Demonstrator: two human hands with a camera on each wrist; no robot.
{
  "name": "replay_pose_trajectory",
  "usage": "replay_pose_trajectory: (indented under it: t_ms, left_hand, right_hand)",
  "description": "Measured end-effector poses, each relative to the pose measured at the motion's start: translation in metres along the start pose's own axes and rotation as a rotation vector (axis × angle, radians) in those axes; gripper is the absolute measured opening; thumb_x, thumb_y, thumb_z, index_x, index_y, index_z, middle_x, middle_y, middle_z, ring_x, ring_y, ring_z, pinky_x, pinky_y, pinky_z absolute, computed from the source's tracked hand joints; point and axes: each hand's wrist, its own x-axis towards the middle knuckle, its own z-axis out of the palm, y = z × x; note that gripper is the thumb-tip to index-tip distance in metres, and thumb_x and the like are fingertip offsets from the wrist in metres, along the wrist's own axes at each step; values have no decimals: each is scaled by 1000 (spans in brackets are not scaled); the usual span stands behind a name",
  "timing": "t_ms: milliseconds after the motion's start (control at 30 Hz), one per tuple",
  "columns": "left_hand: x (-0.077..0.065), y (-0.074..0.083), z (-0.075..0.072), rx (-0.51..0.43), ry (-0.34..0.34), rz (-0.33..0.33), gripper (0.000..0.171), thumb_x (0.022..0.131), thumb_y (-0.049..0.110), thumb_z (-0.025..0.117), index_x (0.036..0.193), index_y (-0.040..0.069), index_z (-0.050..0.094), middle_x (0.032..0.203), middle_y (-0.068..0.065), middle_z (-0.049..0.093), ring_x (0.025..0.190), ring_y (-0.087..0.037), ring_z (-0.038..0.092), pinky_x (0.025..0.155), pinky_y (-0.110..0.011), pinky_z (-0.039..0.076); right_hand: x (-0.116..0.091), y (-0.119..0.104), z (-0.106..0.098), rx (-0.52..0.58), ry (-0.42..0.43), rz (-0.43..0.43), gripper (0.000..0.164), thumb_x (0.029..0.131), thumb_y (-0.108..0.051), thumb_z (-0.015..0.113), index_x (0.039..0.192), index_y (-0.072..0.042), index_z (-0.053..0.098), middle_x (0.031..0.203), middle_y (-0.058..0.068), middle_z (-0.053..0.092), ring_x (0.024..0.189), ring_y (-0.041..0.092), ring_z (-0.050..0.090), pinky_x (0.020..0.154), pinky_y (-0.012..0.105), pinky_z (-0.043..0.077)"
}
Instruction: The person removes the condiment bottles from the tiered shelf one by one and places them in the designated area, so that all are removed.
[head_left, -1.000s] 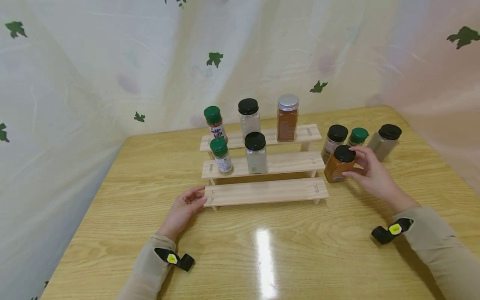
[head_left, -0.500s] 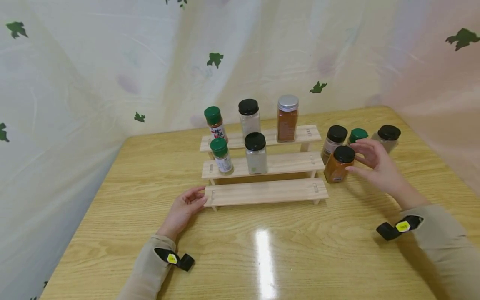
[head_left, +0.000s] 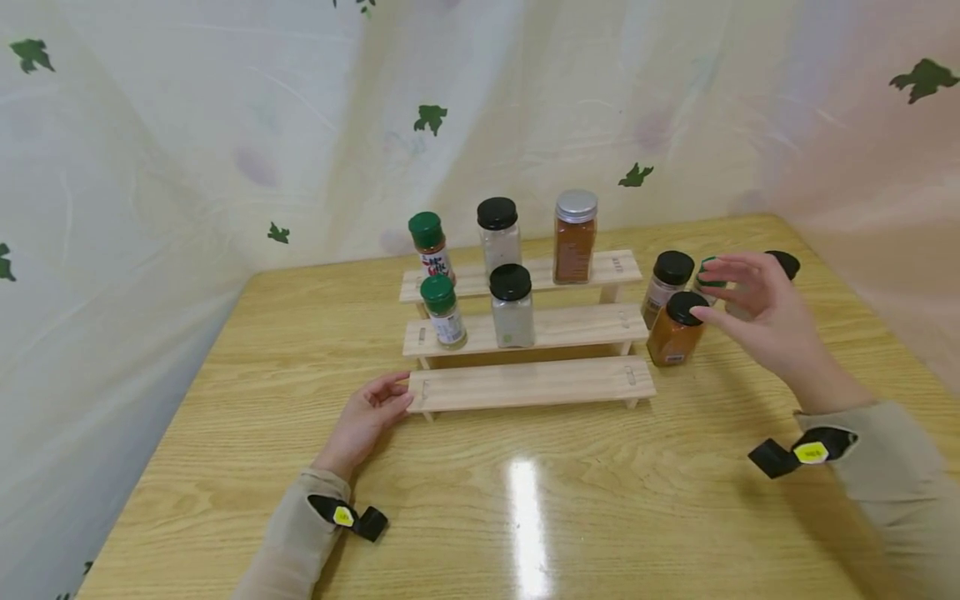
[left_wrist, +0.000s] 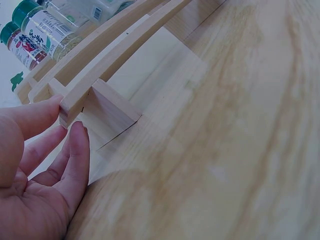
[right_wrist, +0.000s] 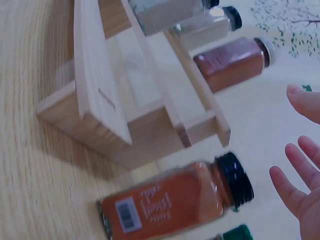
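Note:
A three-tier wooden spice rack (head_left: 525,385) stands on the table. My left hand (head_left: 367,421) holds the left end of its lowest shelf; in the left wrist view the thumb (left_wrist: 42,115) touches the board's end. My right hand (head_left: 772,321) is spread at the right, holding nothing, beside the black lid of an orange-brown spice jar (head_left: 675,340). In the right wrist view its fingers (right_wrist: 287,187) are apart from that jar. Behind it, a green-capped jar (head_left: 708,272) and another black-lidded jar (head_left: 784,264) are partly hidden by the hand.
On the top shelf are a green-capped bottle (head_left: 432,250), a black-lidded jar (head_left: 499,235) and a silver-lidded jar (head_left: 575,242). The middle shelf bears a green-capped bottle (head_left: 446,315) and a black-lidded jar (head_left: 512,308). One more black-lidded jar (head_left: 666,287) stands right of the rack.
My right hand has let go of the orange-brown jar and risen up and to the right, toward the jars behind. The left hand and the rack have stayed put.

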Motion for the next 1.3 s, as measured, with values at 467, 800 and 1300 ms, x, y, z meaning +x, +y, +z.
replay_pose_trajectory:
  t_ms: [467, 800, 1300]
  left_hand:
    - [0, -1, 0, 15, 1, 6, 45, 93, 4, 58, 136, -1, 47, 101, -1, 53, 85, -4, 54, 77, -17, 52]
    - [0, 0, 0, 25, 5, 0, 44, 93, 5, 58, 136, 1, 48, 103, -2, 54, 85, -4, 54, 77, -17, 51]
    - [-1, 1, 1, -16, 0, 14, 45, 93, 2, 56, 136, -3, 45, 100, -1, 53, 83, -2, 54, 74, -15, 50]
  right_hand:
    - [20, -11, 46, -152, -122, -85, 54, 79, 17, 64, 127, 7, 43, 121, -12, 52, 112, 4, 52, 92, 12, 45]
    - [29, -12, 83, -122, -203, 27, 55, 78, 15, 67, 127, 7, 44, 121, 1, 53, 109, 7, 54, 94, 15, 44]
    - [43, -9, 134, -171, -264, 59, 68, 72, 8, 76, 132, 4, 44, 132, 20, 42, 121, 36, 44, 102, 46, 43]
